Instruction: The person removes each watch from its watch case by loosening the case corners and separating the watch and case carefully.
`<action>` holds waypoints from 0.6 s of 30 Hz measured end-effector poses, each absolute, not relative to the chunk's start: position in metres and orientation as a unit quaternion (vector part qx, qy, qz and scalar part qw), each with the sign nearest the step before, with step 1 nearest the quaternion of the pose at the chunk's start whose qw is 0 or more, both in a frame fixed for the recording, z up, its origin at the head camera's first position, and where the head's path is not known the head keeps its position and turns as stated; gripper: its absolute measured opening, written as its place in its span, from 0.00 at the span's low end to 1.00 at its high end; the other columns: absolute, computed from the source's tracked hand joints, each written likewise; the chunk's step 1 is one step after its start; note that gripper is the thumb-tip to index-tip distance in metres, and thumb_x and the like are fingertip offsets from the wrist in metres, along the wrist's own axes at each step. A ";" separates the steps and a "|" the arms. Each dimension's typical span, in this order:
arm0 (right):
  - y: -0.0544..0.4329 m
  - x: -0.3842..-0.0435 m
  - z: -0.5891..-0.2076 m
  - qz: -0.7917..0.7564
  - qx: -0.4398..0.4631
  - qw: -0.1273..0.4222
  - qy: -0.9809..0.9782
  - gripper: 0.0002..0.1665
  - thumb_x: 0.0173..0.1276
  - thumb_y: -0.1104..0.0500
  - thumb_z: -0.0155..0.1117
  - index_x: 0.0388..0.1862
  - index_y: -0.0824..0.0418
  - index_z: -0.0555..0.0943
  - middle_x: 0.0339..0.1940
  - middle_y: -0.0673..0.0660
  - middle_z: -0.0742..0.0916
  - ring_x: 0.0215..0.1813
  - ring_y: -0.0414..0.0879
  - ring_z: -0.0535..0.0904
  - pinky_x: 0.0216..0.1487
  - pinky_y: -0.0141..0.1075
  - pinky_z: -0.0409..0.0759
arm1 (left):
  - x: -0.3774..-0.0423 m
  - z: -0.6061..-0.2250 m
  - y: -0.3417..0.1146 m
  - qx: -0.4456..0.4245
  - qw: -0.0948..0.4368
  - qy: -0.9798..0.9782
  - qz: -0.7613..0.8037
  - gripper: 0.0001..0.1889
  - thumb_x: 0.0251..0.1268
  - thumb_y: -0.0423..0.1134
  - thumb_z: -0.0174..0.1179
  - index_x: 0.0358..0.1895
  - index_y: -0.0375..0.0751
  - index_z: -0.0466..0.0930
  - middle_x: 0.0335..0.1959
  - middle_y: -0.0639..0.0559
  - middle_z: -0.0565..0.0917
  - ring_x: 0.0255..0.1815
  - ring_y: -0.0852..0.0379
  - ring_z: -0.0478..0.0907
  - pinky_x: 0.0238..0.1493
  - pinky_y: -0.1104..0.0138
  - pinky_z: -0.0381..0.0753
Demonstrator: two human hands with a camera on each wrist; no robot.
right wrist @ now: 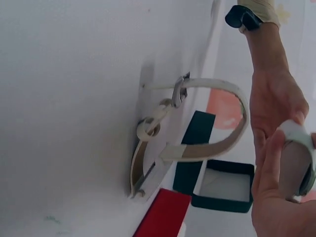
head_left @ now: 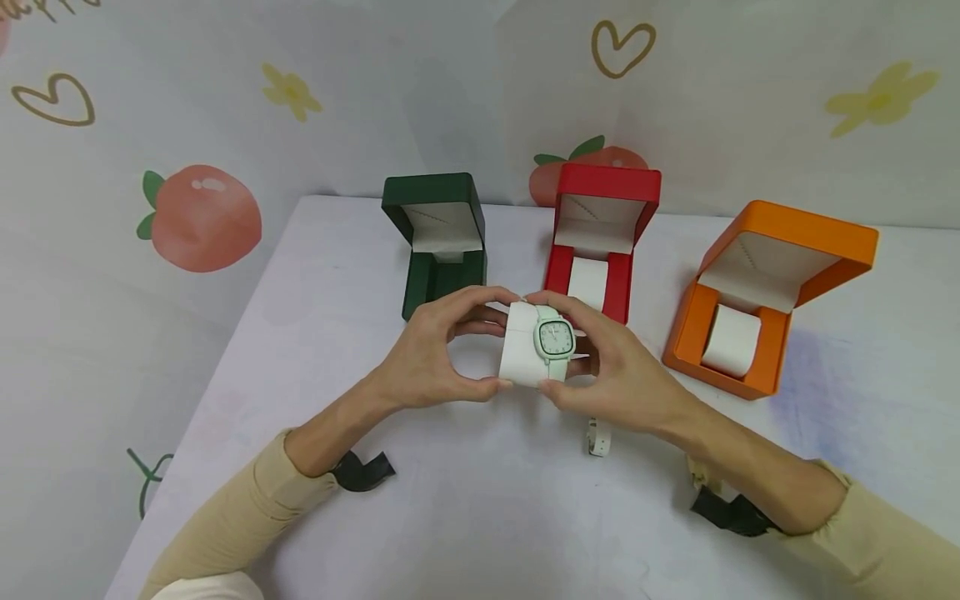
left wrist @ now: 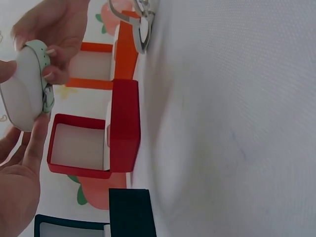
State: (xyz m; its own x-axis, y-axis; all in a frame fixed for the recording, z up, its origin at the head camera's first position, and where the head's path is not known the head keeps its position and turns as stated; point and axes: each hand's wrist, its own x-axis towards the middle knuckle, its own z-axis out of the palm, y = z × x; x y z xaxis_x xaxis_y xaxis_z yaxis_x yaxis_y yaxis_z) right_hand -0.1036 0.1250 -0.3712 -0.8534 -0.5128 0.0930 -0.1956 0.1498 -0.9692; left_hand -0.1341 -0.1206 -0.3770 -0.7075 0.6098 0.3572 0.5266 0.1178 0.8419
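Observation:
A white watch cushion (head_left: 519,346) is held above the table between both hands, with a pale mint wristwatch (head_left: 555,337) wrapped around its right part. My left hand (head_left: 427,350) pinches the cushion's left end between thumb and fingers. From the other side, my right hand (head_left: 611,362) grips the cushion's right end by the watch strap. The left wrist view shows the mint strap (left wrist: 39,49) buckled round the cushion. Below my right hand, a second watch with a white strap (head_left: 597,438) lies on the table, partly hidden; its looped strap (right wrist: 237,123) shows in the right wrist view.
Three open watch boxes stand along the table's back: a green box (head_left: 418,283) with dark inner walls showing, a red box (head_left: 620,292) and an orange box (head_left: 686,337). White cushions sit in the red and orange ones. Behind is a printed cloth (head_left: 450,100).

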 end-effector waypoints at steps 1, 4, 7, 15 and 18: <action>0.127 -0.104 -0.371 -0.611 -0.241 0.137 0.742 0.46 0.58 0.69 0.72 0.74 0.52 0.66 0.60 0.52 0.77 0.47 0.54 0.80 0.47 0.38 0.85 | -0.134 -0.377 -0.121 0.381 0.042 0.744 0.547 0.39 0.43 0.27 0.77 0.64 0.33 0.71 0.60 0.46 0.76 0.53 0.53 0.80 0.55 0.60 0.82; 0.131 -0.105 -0.370 -0.622 -0.253 0.158 0.724 0.49 0.58 0.70 0.73 0.76 0.54 0.64 0.63 0.54 0.75 0.50 0.56 0.80 0.48 0.39 0.85 | -0.134 -0.376 -0.122 0.380 0.055 0.738 0.555 0.39 0.43 0.27 0.77 0.64 0.33 0.70 0.60 0.46 0.76 0.54 0.53 0.79 0.56 0.60 0.81; 0.134 -0.106 -0.370 -0.625 -0.262 0.170 0.716 0.50 0.58 0.71 0.72 0.77 0.55 0.62 0.64 0.56 0.75 0.52 0.56 0.80 0.49 0.40 0.85 | -0.134 -0.376 -0.123 0.380 0.065 0.733 0.560 0.40 0.43 0.26 0.77 0.65 0.33 0.70 0.60 0.46 0.76 0.54 0.52 0.79 0.56 0.60 0.81; 0.131 -0.106 -0.370 -0.618 -0.256 0.159 0.726 0.47 0.57 0.72 0.68 0.75 0.54 0.65 0.61 0.55 0.76 0.51 0.56 0.80 0.49 0.40 0.85 | -0.134 -0.377 -0.123 0.379 0.066 0.734 0.559 0.40 0.43 0.26 0.77 0.64 0.33 0.70 0.60 0.46 0.75 0.54 0.52 0.79 0.56 0.60 0.81; 0.130 -0.106 -0.371 -0.607 -0.254 0.150 0.738 0.46 0.57 0.72 0.65 0.75 0.53 0.65 0.61 0.53 0.77 0.52 0.54 0.78 0.50 0.40 0.84 | -0.134 -0.378 -0.123 0.376 0.065 0.733 0.563 0.40 0.43 0.26 0.77 0.64 0.33 0.71 0.59 0.46 0.76 0.53 0.52 0.79 0.56 0.60 0.81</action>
State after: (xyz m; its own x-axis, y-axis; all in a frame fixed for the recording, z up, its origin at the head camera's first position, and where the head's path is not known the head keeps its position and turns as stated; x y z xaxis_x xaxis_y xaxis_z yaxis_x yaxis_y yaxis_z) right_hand -0.1059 0.1304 -0.3713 -0.8259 -0.5572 0.0861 -0.1920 0.1344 -0.9721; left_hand -0.1340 -0.1233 -0.3780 -0.7085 0.6247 0.3284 0.4789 0.0837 0.8738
